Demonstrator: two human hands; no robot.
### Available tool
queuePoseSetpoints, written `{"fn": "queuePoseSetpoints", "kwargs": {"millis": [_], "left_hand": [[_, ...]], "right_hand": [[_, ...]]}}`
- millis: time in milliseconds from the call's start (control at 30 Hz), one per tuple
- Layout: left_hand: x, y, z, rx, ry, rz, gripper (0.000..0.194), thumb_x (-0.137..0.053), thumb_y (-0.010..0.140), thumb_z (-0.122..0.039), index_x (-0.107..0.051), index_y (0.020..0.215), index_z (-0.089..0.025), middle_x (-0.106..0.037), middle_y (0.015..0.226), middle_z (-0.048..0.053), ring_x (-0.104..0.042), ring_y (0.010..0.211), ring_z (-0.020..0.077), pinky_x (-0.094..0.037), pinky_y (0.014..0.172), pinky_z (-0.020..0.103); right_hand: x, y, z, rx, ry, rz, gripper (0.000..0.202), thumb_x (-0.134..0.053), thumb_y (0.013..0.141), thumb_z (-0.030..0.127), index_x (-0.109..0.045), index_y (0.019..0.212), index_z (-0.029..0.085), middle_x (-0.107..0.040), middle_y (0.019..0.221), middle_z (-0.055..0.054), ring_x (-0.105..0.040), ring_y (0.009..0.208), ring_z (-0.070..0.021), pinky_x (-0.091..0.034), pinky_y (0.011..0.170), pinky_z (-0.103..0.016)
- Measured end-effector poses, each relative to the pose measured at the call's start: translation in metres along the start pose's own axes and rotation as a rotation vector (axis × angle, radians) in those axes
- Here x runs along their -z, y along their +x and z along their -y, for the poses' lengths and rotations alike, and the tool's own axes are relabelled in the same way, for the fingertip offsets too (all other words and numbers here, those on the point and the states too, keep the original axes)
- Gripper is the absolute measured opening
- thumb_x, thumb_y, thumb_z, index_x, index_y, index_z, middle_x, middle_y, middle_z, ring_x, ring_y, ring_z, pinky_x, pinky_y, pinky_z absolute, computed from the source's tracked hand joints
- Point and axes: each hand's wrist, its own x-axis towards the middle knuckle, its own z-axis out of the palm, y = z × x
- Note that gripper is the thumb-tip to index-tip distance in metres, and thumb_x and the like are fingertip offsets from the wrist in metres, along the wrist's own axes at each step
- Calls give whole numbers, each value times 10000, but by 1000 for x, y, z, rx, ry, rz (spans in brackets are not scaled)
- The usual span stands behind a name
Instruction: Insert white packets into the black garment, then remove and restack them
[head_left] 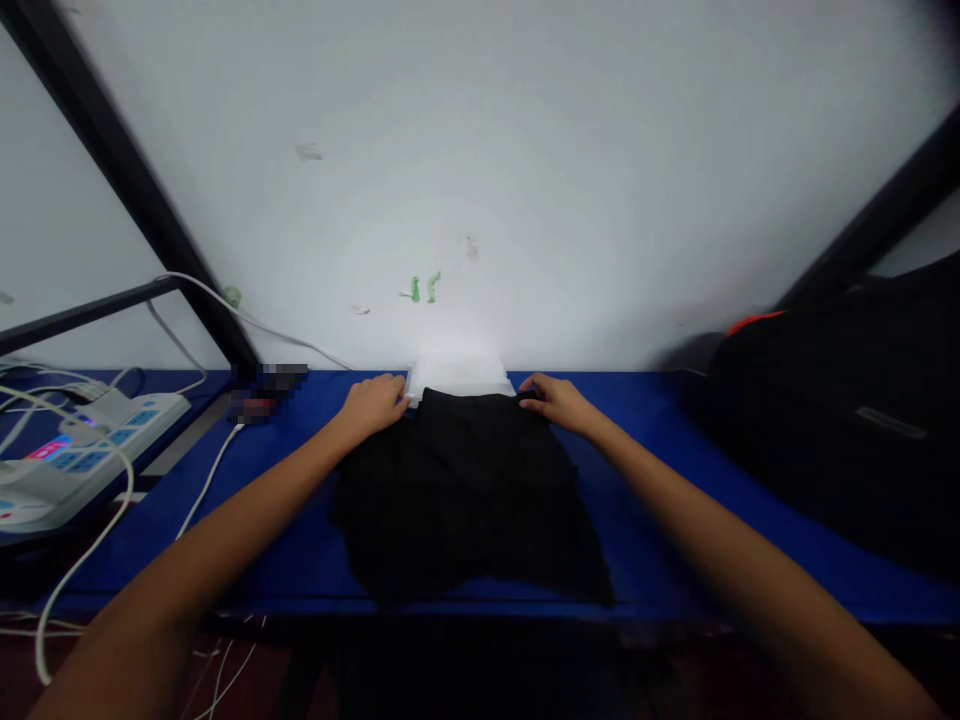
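Observation:
A black garment [472, 490], shaped roughly like a pair of shorts, lies spread on a blue table [645, 560]. Its narrow upper edge points to the wall, and the wider lower edge comes near the table's front. My left hand [377, 402] is at the upper left corner, fingers bent together and thumb tucked in by the cloth. At the upper right corner, my right hand [556, 400] pinches the edge between thumb and fingers. Just behind the garment, against the wall, is a bright white object [459, 374]; glare hides its details, and the cloth covers its front.
On the left stands a white power strip [82, 465] with plugs and several cables. A white cable [212, 475] runs to a dark, blurred-out item [271, 392]. A large black bag [840, 420] occupies the right side. Dark frame posts [142, 190] rise before the white wall.

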Motion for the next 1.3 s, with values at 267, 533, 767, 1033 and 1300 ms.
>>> {"fn": "queuePoseSetpoints", "kwargs": {"millis": [267,533,767,1033,1300], "left_hand": [[20,-35,-24,-300,34,-128,294,-400,992,-362,-602,1026,-151,-603,1034,126,-540,980,269,-396,857,390],[15,-61,-15,-314,-254,129,403,-527,914,-549,-591,1033,-169,-589,1003,83,-549,952,233,-442,836,333],[42,-59,-12,-281,-339,236,139,-606,834,-306,-539,849,-184,-578,911,55,-526,919,220,-427,776,312],[96,-109,-47,-315,-536,709,191,-666,831,-357,-607,950,-220,-645,736,-32,-584,636,130,-361,532,218],[82,-107,-42,-234,-700,818,501,-697,760,-607,-601,1061,-218,-701,774,-3,-648,673,168,-451,569,231]], "right_hand": [[-1,-11,11,4,-77,-109,314,-594,850,300,-571,1137,175,-615,1091,-136,-620,976,-282,-501,851,-424],[15,-53,45,369,-187,205,320,-407,987,412,-585,1143,198,-631,1030,-111,-593,989,-261,-501,882,-432],[26,-70,53,381,-106,221,129,-495,943,309,-551,957,195,-542,1217,-138,-533,1125,-252,-488,916,-398],[70,-135,109,216,-168,466,214,-538,727,8,-544,810,204,-604,937,-44,-586,864,-202,-467,737,-321],[70,-154,118,140,-85,535,92,-611,870,245,-648,951,225,-643,922,-32,-630,846,-208,-488,728,-333]]}}
